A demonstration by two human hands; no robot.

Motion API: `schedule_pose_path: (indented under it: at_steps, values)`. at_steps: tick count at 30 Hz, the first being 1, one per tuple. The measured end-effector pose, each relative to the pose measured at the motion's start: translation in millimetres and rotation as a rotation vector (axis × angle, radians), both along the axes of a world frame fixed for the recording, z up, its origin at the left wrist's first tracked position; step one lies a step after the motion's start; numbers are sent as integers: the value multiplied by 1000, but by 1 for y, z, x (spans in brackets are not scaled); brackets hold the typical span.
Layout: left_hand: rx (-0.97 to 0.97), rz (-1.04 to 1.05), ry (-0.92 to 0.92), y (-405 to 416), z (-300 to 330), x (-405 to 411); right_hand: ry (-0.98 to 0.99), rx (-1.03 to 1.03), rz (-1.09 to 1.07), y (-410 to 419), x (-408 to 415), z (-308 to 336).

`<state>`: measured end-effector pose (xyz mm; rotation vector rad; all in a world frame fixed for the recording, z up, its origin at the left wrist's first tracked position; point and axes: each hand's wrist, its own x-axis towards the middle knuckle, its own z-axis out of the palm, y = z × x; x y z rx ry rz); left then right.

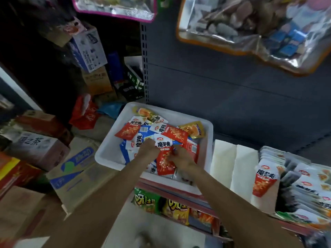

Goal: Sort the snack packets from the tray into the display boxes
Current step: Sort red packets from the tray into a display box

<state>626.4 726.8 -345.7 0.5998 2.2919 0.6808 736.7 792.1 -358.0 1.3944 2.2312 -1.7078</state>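
A white tray [107, 151] sits on the shelf edge, filled with several snack packets in red, blue and yellow. Both my hands are inside it. My left hand [146, 150] grips the left side of a red and white packet [164, 158] lying on top of the pile. My right hand [180, 158] pinches the same packet from its right side. To the right stand white display boxes [223, 163], and a further box [265, 183] holds upright red and white packets.
Cardboard cartons [75, 174] are stacked on the floor at left. Bags of chips [148, 203] fill the shelf below the tray. Large foil bags [250, 29] hang above against the grey shelf back panel. More packets [308, 183] crowd the far right.
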Motion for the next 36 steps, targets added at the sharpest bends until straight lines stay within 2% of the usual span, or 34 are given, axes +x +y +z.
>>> schedule_pose_path:
  at_steps: [6,9,13,18,26,32,36]
  values:
    - [166,105,10,-11,0,-11,146,-88,-257,6,-1,4]
    - [244,88,-8,-15,5,-14,228,-165,-230,9,2,17]
    - [390,-23,22,-14,15,-8,333,-110,-185,18,16,38]
    - [574,-169,0,9,44,27,416,193,-114,41,54,58]
    - [721,-385,-7,76,77,118,399,398,-230,81,157,96]
    - [665,-562,86,116,81,191,310,546,-333,104,234,106]
    - [622,-623,163,132,74,222,202,654,-318,115,260,100]
